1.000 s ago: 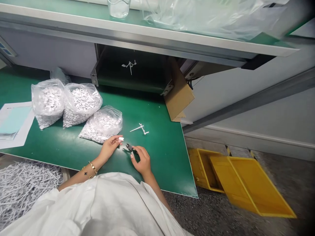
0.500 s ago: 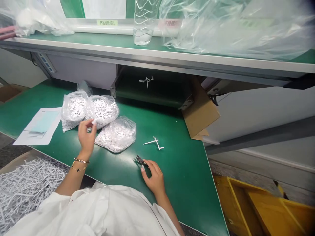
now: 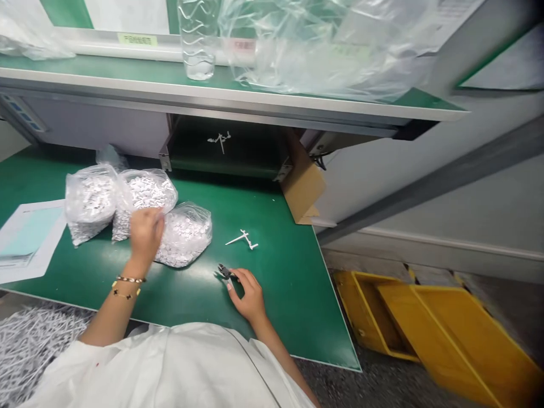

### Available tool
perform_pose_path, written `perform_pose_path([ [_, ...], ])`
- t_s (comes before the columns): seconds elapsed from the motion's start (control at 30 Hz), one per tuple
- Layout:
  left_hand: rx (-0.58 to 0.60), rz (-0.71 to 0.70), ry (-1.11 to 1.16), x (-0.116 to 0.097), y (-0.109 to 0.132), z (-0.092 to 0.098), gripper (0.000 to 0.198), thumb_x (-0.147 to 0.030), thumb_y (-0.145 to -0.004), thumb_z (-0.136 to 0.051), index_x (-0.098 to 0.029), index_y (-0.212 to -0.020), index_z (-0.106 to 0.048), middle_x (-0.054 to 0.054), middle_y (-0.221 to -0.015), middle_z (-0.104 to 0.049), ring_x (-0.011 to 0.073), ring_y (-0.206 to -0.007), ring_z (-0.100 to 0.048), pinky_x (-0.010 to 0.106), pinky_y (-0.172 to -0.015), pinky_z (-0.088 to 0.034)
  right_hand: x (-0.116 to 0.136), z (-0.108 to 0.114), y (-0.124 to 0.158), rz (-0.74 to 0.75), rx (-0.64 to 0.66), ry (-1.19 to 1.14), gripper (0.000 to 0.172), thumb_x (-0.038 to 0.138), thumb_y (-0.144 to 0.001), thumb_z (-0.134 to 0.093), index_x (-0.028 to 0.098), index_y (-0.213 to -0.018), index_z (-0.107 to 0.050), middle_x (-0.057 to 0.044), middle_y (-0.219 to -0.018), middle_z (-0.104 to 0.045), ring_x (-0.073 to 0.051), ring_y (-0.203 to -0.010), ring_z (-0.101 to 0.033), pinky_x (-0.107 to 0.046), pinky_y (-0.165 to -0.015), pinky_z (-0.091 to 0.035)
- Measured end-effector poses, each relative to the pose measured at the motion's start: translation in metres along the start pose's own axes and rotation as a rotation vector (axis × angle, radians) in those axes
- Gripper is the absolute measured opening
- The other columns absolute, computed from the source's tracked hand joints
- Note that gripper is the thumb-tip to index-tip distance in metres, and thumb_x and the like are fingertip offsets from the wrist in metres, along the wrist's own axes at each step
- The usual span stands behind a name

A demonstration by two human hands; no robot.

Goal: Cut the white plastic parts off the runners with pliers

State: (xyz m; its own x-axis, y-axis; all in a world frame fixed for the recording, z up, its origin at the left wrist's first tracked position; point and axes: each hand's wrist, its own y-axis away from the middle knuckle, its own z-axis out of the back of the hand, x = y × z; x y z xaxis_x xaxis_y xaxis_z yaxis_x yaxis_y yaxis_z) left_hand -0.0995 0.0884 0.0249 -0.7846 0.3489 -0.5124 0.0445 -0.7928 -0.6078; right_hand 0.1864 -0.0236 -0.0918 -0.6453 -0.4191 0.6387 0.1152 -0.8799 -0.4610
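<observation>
My right hand is closed around a small pair of side cutters, jaws pointing away from me just above the green table. Beyond the cutters lies a white branched plastic sprue. My left hand is closed, its fingers curled and partly blurred; whatever they hold is hidden. It hovers over the front of the middle clear bag of small white pieces, beside the nearer bag. A third filled bag stands to the left.
Another white sprue lies on a dark conveyor belt at the back. Cardboard stands at its right. A shelf edge crosses above, bearing a bottle. White sticks fill a container at lower left; yellow bins stand right.
The view has swung right, so the table appears shifted left. My left hand has turned over from an upright pinch showing a white bit to curled fingers. The right hand keeps the cutters.
</observation>
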Motion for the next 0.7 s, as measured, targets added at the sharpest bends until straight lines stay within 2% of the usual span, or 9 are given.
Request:
perform_pose_path([
  [0.03, 0.232, -0.068, 0.129, -0.019, 0.01, -0.018, 0.013, -0.024, -0.086, -0.056, -0.019, -0.096, -0.062, 0.013, -0.096, -0.06, 0.0284, -0.099, -0.052, 0.046, -0.094, -0.034, 0.0, 0.001, 0.001, -0.017, -0.037, -0.015, 0.028, 0.026, -0.084, -0.053, 0.019, -0.111, -0.06, -0.009, -0.1, -0.063, -0.02, -0.091, -0.061, -0.033, -0.077, -0.054],
  [0.07, 0.352, -0.119, 0.191, -0.037, 0.02, -0.037, 0.01, -0.026, -0.084, -0.059, -0.021, -0.092, -0.063, 0.011, -0.091, -0.06, 0.0261, -0.091, -0.054, 0.042, -0.089, -0.039, 0.0, 0.003, 0.002, -0.034, -0.08, -0.025, 0.028, 0.026, -0.085, -0.052, 0.019, -0.111, -0.059, -0.009, -0.1, -0.062, -0.02, -0.089, -0.061, -0.032, -0.074, -0.054],
  [0.13, 0.488, -0.189, 0.264, -0.067, 0.037, -0.071, 0.008, -0.024, -0.083, -0.061, -0.022, -0.09, -0.063, 0.009, -0.089, -0.061, 0.0229, -0.085, -0.055, 0.035, -0.082, -0.042, -0.001, 0.005, 0.004, -0.073, -0.181, -0.027, 0.029, 0.027, -0.085, -0.05, 0.019, -0.112, -0.058, -0.01, -0.099, -0.061, -0.02, -0.085, -0.06, -0.032, -0.069, -0.053],
  [0.23, 0.664, -0.21, 0.333, -0.093, 0.051, -0.11, 0.021, -0.015, -0.086, -0.052, -0.022, -0.102, -0.063, 0.009, -0.091, -0.059, 0.0226, -0.086, -0.055, 0.032, -0.082, -0.041, -0.004, 0.008, 0.006, -0.134, -0.349, -0.019, 0.029, 0.027, -0.086, -0.047, 0.018, -0.112, -0.056, -0.01, -0.099, -0.06, -0.018, -0.078, -0.058, -0.031, -0.064, -0.05],
  [0.33, 0.736, -0.215, 0.41, -0.103, 0.05, -0.136, 0.033, -0.008, -0.085, -0.047, -0.023, -0.112, -0.062, 0.011, -0.103, -0.058, 0.0246, -0.099, -0.052, 0.033, -0.09, -0.036, -0.006, 0.008, 0.006, -0.201, -0.472, -0.017, 0.027, 0.028, -0.088, -0.046, 0.018, -0.11, -0.056, -0.009, -0.096, -0.058, -0.016, -0.073, -0.054, -0.03, -0.063, -0.048],
  [0.4, 0.793, -0.235, 0.51, -0.106, 0.046, -0.15, 0.036, -0.007, -0.084, -0.047, -0.024, -0.112, -0.062, 0.011, -0.11, -0.058, 0.026, -0.11, -0.048, 0.035, -0.097, -0.031, -0.008, 0.008, 0.005, -0.241, -0.498, -0.018, 0.026, 0.029, -0.089, -0.045, 0.017, -0.11, -0.056, -0.009, -0.094, -0.058, -0.016, -0.071, -0.053, -0.029, -0.062, -0.047],
  [0.5, 0.893, -0.219, 0.648, -0.109, 0.039, -0.165, 0.025, -0.008, -0.081, -0.054, -0.022, -0.098, -0.066, 0.011, -0.1, -0.061, 0.0267, -0.108, -0.048, 0.036, -0.1, -0.029, -0.01, 0.007, 0.005, -0.276, -0.491, -0.03, 0.027, 0.031, -0.089, -0.044, 0.017, -0.109, -0.056, -0.009, -0.095, -0.058, -0.016, -0.071, -0.053, -0.029, -0.062, -0.047],
  [0.6, 0.917, -0.145, 0.701, -0.108, 0.033, -0.17, 0.015, -0.007, -0.076, -0.059, -0.021, -0.074, -0.064, 0.009, -0.08, -0.059, 0.0256, -0.093, -0.051, 0.035, -0.097, -0.031, -0.01, 0.008, 0.004, -0.284, -0.485, -0.043, 0.026, 0.031, -0.089, -0.045, 0.017, -0.108, -0.056, -0.008, -0.094, -0.059, -0.015, -0.071, -0.053, -0.029, -0.062, -0.046],
  [0.7, 0.839, -0.066, 0.748, -0.105, 0.031, -0.16, 0.014, -0.008, -0.075, -0.062, -0.022, -0.075, -0.066, 0.009, -0.081, -0.059, 0.0243, -0.09, -0.051, 0.033, -0.097, -0.033, -0.011, 0.008, 0.004, -0.29, -0.493, -0.05, 0.026, 0.03, -0.089, -0.046, 0.017, -0.108, -0.057, -0.008, -0.092, -0.058, -0.015, -0.071, -0.052, -0.028, -0.063, -0.046],
])
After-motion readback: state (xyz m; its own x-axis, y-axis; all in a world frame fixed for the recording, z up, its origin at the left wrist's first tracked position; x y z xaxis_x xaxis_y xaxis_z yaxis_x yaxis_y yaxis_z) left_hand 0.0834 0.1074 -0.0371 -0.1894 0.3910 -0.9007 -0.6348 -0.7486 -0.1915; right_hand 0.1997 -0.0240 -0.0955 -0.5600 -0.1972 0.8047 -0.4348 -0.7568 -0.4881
